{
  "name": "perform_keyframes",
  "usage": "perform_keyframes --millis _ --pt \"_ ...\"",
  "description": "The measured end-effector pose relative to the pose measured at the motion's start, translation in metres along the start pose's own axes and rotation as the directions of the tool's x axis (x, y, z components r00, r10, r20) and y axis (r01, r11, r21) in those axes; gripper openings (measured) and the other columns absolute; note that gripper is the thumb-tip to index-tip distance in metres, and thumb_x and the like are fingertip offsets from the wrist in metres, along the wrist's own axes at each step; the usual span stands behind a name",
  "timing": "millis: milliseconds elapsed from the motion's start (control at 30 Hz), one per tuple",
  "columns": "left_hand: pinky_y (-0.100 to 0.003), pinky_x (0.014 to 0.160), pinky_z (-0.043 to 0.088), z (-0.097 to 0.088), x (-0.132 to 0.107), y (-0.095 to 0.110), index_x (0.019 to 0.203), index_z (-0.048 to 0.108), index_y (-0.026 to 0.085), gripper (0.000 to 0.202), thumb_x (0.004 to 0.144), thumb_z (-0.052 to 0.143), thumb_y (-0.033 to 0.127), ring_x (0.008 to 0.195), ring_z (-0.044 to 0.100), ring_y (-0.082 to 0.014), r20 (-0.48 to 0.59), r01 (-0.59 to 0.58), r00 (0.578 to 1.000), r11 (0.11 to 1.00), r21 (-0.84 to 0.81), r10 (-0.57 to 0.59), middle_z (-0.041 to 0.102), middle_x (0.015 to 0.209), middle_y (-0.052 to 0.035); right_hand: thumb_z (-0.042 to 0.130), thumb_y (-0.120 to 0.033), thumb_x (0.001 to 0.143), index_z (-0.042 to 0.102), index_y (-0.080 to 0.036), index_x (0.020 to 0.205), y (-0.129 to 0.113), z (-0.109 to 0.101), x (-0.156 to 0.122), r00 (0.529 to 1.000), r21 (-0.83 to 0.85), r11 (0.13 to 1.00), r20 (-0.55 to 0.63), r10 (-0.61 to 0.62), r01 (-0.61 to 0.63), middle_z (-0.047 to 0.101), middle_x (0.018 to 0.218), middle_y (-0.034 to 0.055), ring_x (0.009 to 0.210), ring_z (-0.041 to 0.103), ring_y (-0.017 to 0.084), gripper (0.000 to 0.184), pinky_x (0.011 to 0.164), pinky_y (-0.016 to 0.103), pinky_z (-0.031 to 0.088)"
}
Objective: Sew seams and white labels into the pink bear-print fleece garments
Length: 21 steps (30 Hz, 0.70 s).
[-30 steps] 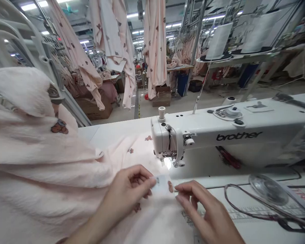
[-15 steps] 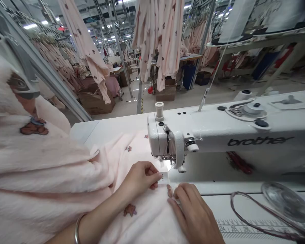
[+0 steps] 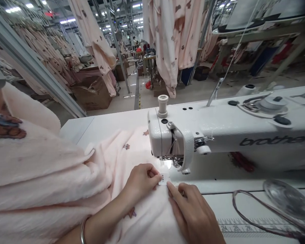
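Note:
A small white label [image 3: 164, 178] with dark print lies on pale pink fleece fabric [image 3: 147, 203], just in front of the sewing machine's needle area [image 3: 173, 161]. My left hand [image 3: 142, 181] pinches the label's left end between thumb and fingertips. At the label's right side, the index fingertip of my right hand [image 3: 193, 210] presses down. Its other fingers are curled at the fabric's right edge, holding it; their tips are partly hidden. The fleece, printed with small brown bears, runs under both hands and bunches up on the left.
The white sewing machine [image 3: 218, 125] spans the right side. A clear round plastic piece [image 3: 284, 198] and a thin cord [image 3: 254, 217] lie near a printed ruler scale [image 3: 244, 227]. Pink garments [image 3: 183, 37] hang beyond the table, and a cardboard box [image 3: 91, 93] stands on the floor.
My right index finger has moved up and left onto the label's edge, covering the printed motif there. My left hand keeps its pinch. The camera view has shifted slightly.

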State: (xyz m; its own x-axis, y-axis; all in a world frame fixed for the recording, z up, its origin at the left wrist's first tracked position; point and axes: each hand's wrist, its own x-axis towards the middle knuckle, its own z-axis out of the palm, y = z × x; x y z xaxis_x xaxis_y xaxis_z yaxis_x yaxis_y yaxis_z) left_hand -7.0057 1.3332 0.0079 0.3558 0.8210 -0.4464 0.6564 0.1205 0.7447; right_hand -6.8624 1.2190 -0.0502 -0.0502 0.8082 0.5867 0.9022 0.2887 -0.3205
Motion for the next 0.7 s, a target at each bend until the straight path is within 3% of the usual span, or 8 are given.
perform_keyframes --millis 300,700 --pt "-0.023 0.057 0.039 0.0024 -0.0045 0.0058 0.07 0.062 0.016 0.015 0.074 0.057 0.03 0.06 0.057 -0.0139 -0.052 -0.01 0.999 0.995 0.097 0.016 0.063 0.061 -0.0001 0.046 -0.012 0.091 0.061 -0.008 0.115 -0.003 0.0003 0.0026 1.0 -0.025 1.0 -0.025 0.007 -0.007 0.054 0.088 0.0106 0.078 0.05 0.019 0.029 0.065 0.031 0.043" --pt "-0.024 0.059 0.039 0.0064 -0.0035 0.003 0.071 0.063 0.018 0.014 0.074 0.056 0.029 0.064 0.058 -0.0145 -0.103 -0.016 0.994 0.986 0.166 0.034 0.066 0.067 0.0 0.046 -0.008 0.088 0.057 -0.011 0.122 0.0007 0.0042 -0.0057 0.999 -0.041 0.999 0.034 0.018 -0.017 0.053 0.094 0.0119 0.082 0.05 0.021 0.036 0.068 0.033 0.044"
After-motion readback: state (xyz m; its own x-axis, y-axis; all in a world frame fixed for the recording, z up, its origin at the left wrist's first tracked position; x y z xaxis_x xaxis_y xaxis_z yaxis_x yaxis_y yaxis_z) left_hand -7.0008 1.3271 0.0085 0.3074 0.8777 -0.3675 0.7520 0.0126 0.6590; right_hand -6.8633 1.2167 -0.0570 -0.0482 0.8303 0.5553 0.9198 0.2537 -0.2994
